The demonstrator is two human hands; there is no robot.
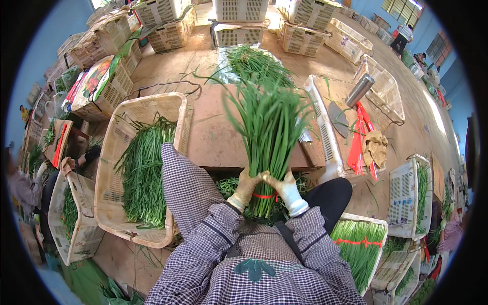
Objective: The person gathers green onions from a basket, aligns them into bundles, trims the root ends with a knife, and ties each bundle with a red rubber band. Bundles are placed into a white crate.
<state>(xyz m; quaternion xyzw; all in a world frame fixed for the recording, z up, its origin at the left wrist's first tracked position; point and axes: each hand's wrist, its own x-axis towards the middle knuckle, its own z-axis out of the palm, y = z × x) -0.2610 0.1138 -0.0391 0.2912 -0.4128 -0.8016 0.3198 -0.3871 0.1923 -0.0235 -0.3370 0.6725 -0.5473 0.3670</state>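
Observation:
Both my hands wear soiled, pale work gloves and grip one upright bundle of long green leaves, likely garlic chives (268,133). My left hand (243,189) wraps its left side and my right hand (288,191) its right side, thumbs meeting at the front. Just below the hands, a red tie (265,196) circles the pale stem ends. The leaf tops fan out and blur over a low wooden board (213,133). More loose greens (225,185) show beneath the board's near edge, partly hidden by my hands.
At left stands a plastic crate (102,183) of loose chives (146,183). A pile of greens (259,65) lies beyond the board. To the right, a board-topped crate (318,110) bears a steel flask (359,90), red ties (356,143) and a brown cloth (375,148). Tied chives (356,255) fill a crate near my right knee.

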